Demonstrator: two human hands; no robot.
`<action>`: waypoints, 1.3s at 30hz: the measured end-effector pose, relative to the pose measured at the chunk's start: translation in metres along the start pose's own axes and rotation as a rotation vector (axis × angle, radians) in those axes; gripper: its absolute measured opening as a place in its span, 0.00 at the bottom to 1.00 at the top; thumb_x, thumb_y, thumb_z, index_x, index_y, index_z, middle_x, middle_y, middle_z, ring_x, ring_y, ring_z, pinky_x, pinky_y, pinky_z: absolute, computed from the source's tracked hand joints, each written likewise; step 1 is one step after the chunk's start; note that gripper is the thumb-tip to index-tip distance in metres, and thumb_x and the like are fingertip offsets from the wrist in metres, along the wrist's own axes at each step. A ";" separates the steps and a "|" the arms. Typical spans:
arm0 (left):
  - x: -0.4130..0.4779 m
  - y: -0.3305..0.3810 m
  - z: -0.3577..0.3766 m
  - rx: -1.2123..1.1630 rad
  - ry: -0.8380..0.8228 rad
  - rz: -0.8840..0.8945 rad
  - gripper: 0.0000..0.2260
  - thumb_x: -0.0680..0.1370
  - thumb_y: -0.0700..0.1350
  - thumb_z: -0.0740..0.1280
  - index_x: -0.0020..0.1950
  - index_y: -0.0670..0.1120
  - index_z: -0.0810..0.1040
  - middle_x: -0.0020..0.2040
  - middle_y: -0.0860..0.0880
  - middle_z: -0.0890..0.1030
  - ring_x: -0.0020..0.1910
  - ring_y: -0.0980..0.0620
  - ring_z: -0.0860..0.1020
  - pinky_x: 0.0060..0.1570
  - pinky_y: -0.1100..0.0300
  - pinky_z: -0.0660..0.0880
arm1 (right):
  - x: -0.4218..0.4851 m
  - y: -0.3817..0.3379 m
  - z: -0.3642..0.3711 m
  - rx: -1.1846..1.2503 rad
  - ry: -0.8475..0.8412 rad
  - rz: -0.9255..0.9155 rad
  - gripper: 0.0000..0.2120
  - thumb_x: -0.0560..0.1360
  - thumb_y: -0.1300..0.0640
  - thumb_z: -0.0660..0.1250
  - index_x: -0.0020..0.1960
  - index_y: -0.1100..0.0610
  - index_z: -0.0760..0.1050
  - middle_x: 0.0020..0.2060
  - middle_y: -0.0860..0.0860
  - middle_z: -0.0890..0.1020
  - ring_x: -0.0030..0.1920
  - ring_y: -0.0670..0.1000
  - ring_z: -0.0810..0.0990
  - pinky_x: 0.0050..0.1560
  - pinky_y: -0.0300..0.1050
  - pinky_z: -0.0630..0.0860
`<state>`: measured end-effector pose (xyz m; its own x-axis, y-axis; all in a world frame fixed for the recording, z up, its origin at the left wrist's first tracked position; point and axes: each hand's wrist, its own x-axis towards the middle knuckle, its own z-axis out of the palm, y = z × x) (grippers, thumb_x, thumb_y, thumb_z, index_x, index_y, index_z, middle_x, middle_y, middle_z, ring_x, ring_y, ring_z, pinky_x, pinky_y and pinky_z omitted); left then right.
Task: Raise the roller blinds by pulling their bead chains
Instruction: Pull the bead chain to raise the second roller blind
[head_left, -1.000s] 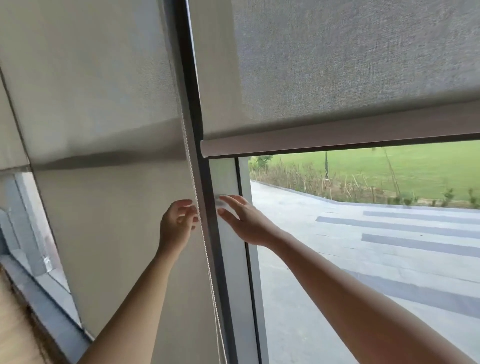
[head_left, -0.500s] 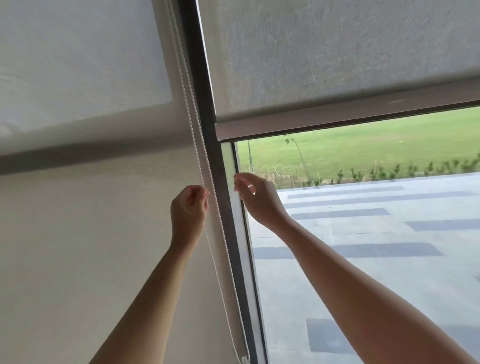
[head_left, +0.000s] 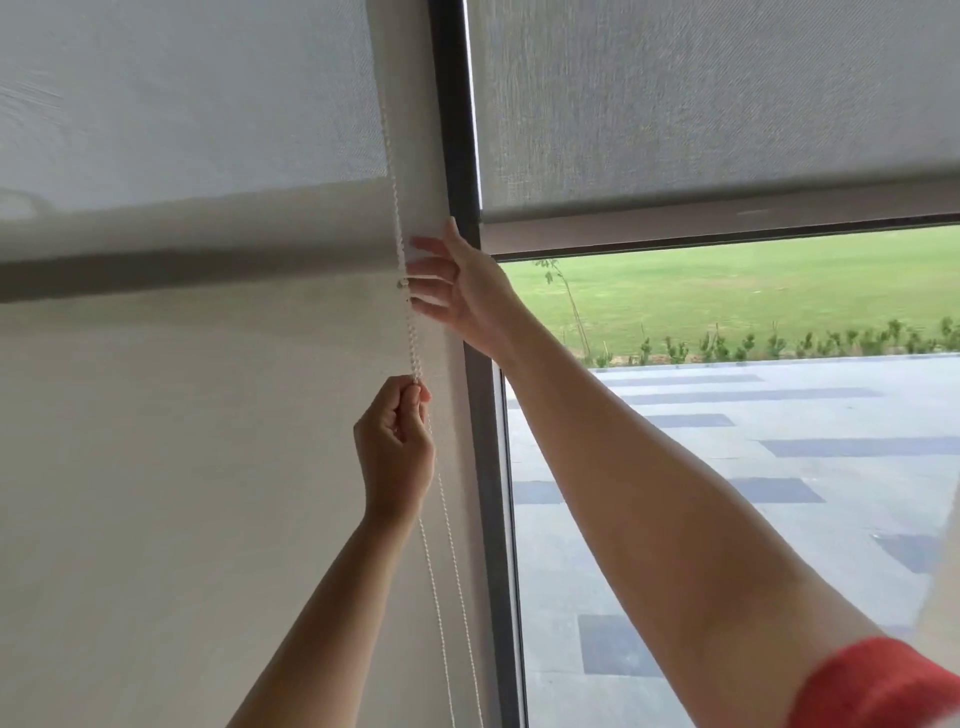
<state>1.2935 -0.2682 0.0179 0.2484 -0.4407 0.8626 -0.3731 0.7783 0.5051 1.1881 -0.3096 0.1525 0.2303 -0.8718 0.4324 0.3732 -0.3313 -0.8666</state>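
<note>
A white bead chain (head_left: 402, 249) hangs as a loop along the right edge of the left roller blind (head_left: 182, 415), which covers its pane fully. My left hand (head_left: 395, 447) is pinched shut on the chain at mid height. My right hand (head_left: 457, 286) is higher up, fingers spread, fingertips touching the chain's strands beside the dark window frame (head_left: 457, 130). The right roller blind (head_left: 701, 104) is partly raised; its bottom bar (head_left: 727, 223) sits above the uncovered glass.
Through the uncovered right pane I see a paved area (head_left: 727, 467) and a lawn (head_left: 753, 291) outside. A red sleeve (head_left: 883, 686) covers my right upper arm at the bottom right corner.
My left hand has dropped lower with the chain pinched in it. My right hand has moved up and left across the frame onto the chain. The view has shifted left.
</note>
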 end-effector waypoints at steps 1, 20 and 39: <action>-0.002 0.000 -0.003 0.026 0.019 0.009 0.12 0.78 0.35 0.56 0.37 0.46 0.71 0.30 0.52 0.74 0.30 0.55 0.72 0.30 0.60 0.69 | -0.001 -0.002 -0.003 0.092 -0.021 -0.012 0.23 0.81 0.44 0.52 0.58 0.59 0.77 0.36 0.51 0.83 0.40 0.51 0.81 0.45 0.46 0.76; -0.045 0.012 0.002 0.042 0.049 0.062 0.11 0.77 0.35 0.55 0.37 0.48 0.67 0.28 0.58 0.69 0.27 0.61 0.71 0.27 0.75 0.62 | -0.033 -0.040 0.019 0.038 -0.065 -0.176 0.08 0.79 0.58 0.63 0.49 0.59 0.79 0.36 0.52 0.81 0.38 0.51 0.82 0.38 0.42 0.78; -0.204 -0.031 -0.020 0.420 -0.507 0.055 0.09 0.67 0.38 0.56 0.42 0.51 0.68 0.25 0.52 0.75 0.21 0.50 0.72 0.19 0.62 0.69 | -0.098 -0.012 0.044 -0.664 0.618 -0.794 0.07 0.72 0.65 0.66 0.50 0.61 0.75 0.43 0.55 0.77 0.38 0.48 0.74 0.41 0.41 0.73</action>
<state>1.2721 -0.1937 -0.1739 -0.1948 -0.6411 0.7424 -0.7155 0.6106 0.3395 1.2009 -0.2044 0.1313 -0.3908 -0.3059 0.8681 -0.3610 -0.8166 -0.4503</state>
